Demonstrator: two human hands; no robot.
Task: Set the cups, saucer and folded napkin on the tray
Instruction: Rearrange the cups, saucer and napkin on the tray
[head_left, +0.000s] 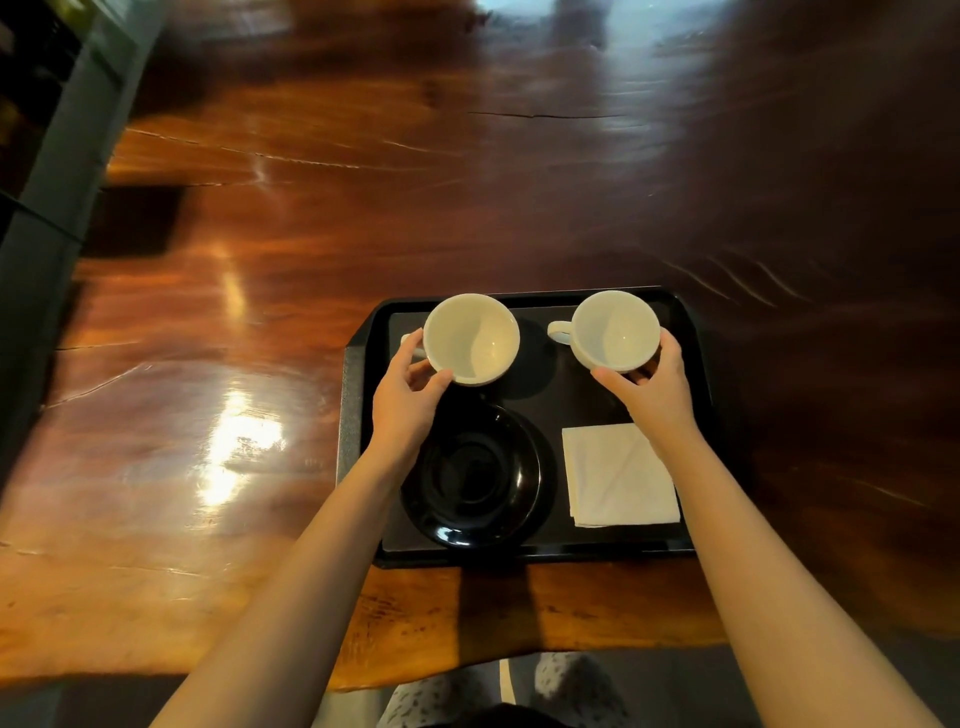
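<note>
A black tray (696, 332) lies on the wooden table near its front edge. My left hand (405, 395) grips the near side of a white cup (471, 338) at the tray's far left. A second white cup (615, 330), handle pointing left, is at the far right, with my right hand (654, 387) holding its near side. Whether either cup rests on the tray or hovers just above it is unclear. A black saucer (472, 478) sits on the near left of the tray. The folded white napkin (618, 475) lies on the near right.
The glossy dark wooden table (311, 260) stretches far beyond and to the left of the tray. A grey ledge (57, 171) runs along the table's left edge. My legs show below the table's front edge.
</note>
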